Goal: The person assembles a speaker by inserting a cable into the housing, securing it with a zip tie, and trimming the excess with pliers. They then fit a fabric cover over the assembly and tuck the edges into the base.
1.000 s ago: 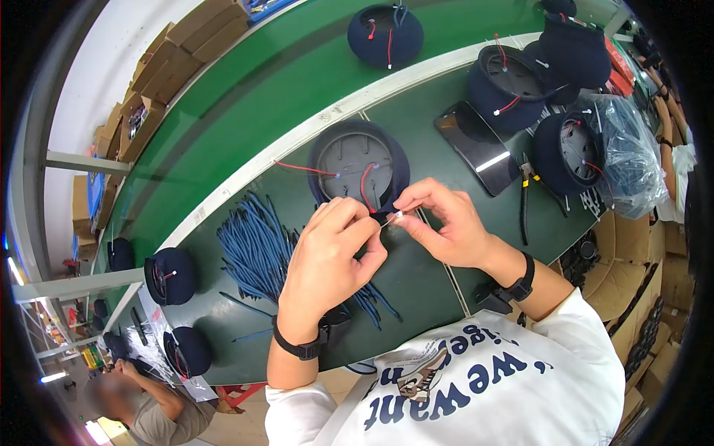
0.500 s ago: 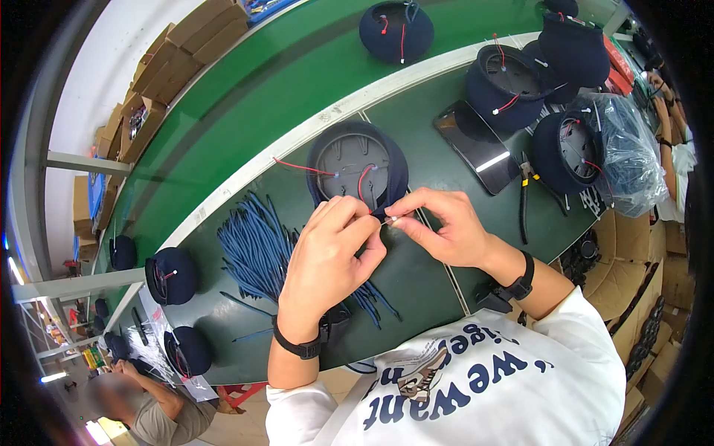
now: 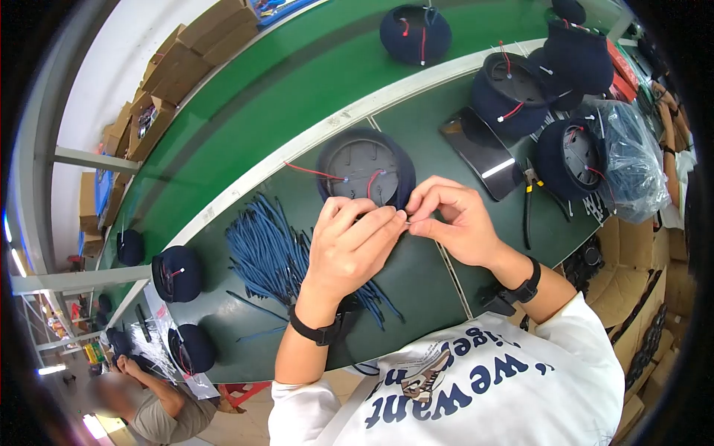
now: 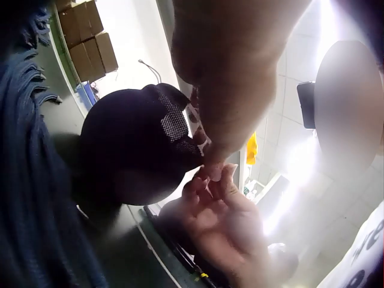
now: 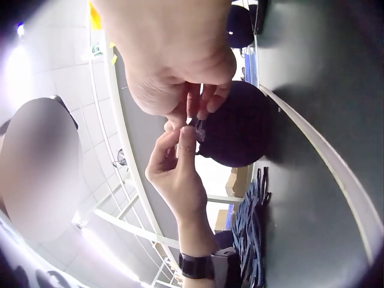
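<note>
In the head view, a round navy fabric-covered shell (image 3: 406,160) lies with its grey plastic inside up and red wires (image 3: 316,172) coming out of it. My left hand (image 3: 353,241) is at its near rim, thumb and fingers pinching a thin strand. From the other side, my right hand (image 3: 461,227) pinches the strand (image 3: 408,222) between thumb and forefinger. Both sets of fingertips meet there, largely covering what they hold. Mesh fabric (image 4: 175,122) shows at the shell's edge beside the fingers in the left wrist view.
A pile of blue cords (image 3: 264,241) lies left of the shell. To the right are a black phone (image 3: 482,152), yellow-and-black pliers (image 3: 529,189), more wired shells (image 3: 513,111) and a clear plastic bag (image 3: 632,160). Another shell (image 3: 416,37) rests on the green belt (image 3: 297,82). A person (image 3: 160,394) sits at lower left.
My fingertips have drawn together, the left fingers now reaching over toward the right thumb. A small white piece seen earlier at the right fingertips is hidden. The shell on the belt has moved right.
</note>
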{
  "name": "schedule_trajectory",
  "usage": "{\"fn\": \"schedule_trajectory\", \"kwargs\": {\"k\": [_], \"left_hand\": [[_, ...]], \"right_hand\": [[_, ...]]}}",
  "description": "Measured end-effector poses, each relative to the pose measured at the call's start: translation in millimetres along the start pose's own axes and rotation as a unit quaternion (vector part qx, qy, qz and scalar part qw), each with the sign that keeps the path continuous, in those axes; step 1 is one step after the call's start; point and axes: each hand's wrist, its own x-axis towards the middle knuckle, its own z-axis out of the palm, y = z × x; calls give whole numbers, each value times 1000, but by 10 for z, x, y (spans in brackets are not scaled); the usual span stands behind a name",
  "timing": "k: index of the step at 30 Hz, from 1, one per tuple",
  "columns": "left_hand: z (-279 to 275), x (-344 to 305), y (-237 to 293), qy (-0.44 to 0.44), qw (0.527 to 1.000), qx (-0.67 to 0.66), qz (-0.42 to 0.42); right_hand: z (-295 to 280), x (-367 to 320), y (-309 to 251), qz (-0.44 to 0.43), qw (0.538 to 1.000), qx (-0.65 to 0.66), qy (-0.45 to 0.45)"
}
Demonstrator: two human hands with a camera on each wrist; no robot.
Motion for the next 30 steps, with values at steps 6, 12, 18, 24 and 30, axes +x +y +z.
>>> {"fn": "schedule_trajectory", "kwargs": {"k": [6, 12, 18, 24, 30], "left_hand": [[-102, -36, -137, 15, 998, 54, -24], [-715, -210, -277, -77, 959, -11, -271], [-196, -191, -700, -126, 915, -246, -292], [214, -300, -790, -79, 900, -337, -266], [288, -363, -844, -42, 919, -330, -209]], "right_hand": [[-559, 29, -316, -20, 994, -74, -76], [-682, 135, -384, 101, 993, 39, 52], [-209, 318, -93, 113, 959, -245, -82], [-106, 348, 164, 22, 940, -329, -88], [-170, 354, 169, 7, 933, -347, -94]]}}
